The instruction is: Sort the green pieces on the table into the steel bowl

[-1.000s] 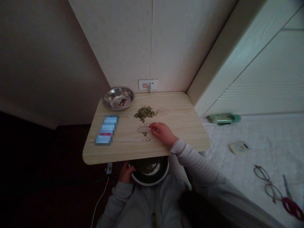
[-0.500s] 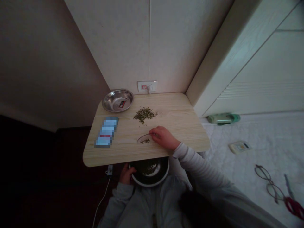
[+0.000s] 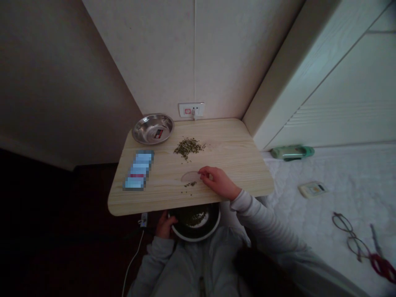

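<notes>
My right hand is closed on the edge of a thin, clear, round-edged plastic piece, held low over the table. Just in front of that piece, toward me, lie a few small greenish grains. Farther back is a larger loose heap of the same grains. Below the table's front edge my left hand grips the left rim of a white-rimmed bowl, thumb on the inside. More grains show in the bowl, whose far side is hidden under the tabletop.
A steel basin stands at the table's back left, with a phone in front of it. A wall socket holds a plug. On the white bedding at right lie a green bottle, glasses and red-handled scissors.
My right hand and the clear plastic piece have shifted slightly right. A few grains now lie nearer the table's front edge. My left hand still holds the bowl in place.
</notes>
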`<action>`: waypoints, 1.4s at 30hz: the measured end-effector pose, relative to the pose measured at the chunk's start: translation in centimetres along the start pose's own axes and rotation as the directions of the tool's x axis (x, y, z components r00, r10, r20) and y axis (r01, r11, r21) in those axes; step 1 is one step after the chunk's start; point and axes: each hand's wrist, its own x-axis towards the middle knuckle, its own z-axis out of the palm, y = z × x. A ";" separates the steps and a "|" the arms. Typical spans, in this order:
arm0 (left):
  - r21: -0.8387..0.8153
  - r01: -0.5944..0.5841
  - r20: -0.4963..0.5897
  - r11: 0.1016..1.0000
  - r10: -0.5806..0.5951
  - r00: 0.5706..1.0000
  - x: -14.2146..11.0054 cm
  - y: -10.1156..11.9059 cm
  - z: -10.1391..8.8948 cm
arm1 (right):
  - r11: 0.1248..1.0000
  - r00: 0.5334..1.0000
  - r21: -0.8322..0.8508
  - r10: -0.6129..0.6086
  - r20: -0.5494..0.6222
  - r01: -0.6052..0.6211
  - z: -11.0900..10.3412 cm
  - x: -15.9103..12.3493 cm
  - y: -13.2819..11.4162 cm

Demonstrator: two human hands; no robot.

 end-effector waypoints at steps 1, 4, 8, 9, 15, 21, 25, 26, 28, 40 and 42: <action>0.009 0.000 0.002 1.000 0.000 1.000 0.1 0.0 -0.1 | 1.000 1.000 0.003 0.007 0.001 -0.007 0.1 -0.2 -0.1; 0.032 0.002 0.010 0.999 -0.002 1.000 0.2 -0.1 -0.3 | 0.999 1.000 0.012 0.030 -0.004 -0.030 0.5 -0.7 -0.4; 0.021 0.016 -0.005 1.000 -0.016 1.000 0.2 -0.1 -0.4 | 0.998 0.999 0.031 0.051 0.000 -0.050 1.2 -1.3 -0.8; -0.007 0.017 -0.013 1.000 -0.017 1.000 0.2 -0.1 -0.4 | 0.998 0.999 0.033 0.051 0.005 -0.051 1.3 -1.4 -0.9; -0.086 -0.008 -0.051 0.996 0.004 0.999 -0.2 0.4 0.1 | 1.000 0.999 0.004 0.025 0.028 -0.025 2.3 -1.6 -1.2; -0.044 -0.004 -0.027 0.999 0.003 1.000 -0.3 0.6 0.0 | 1.000 0.997 -0.030 0.007 0.081 -0.004 2.7 -1.3 -1.4; -0.009 -0.009 -0.031 1.000 0.008 0.999 -0.3 0.5 -0.3 | 1.000 0.995 -0.026 0.007 0.095 -0.005 2.7 -1.3 -1.5; 0.001 -0.008 -0.035 1.000 0.008 0.999 -0.3 0.5 -0.3 | 1.000 0.995 -0.026 0.007 0.096 -0.005 2.7 -1.4 -1.5; 0.017 -0.004 -0.049 1.000 0.005 0.999 -0.4 0.6 -0.2 | 1.000 0.995 -0.025 0.007 0.104 -0.004 2.6 -1.5 -1.5; -0.022 0.000 -0.038 1.000 -0.001 0.999 -0.2 0.6 -0.2 | 0.999 0.986 -0.015 -0.041 0.162 0.044 2.4 -1.8 -1.9; -0.062 0.000 -0.035 0.998 -0.003 0.999 -0.2 0.7 -0.1 | 0.999 0.984 -0.014 -0.046 0.169 0.049 2.3 -1.8 -1.9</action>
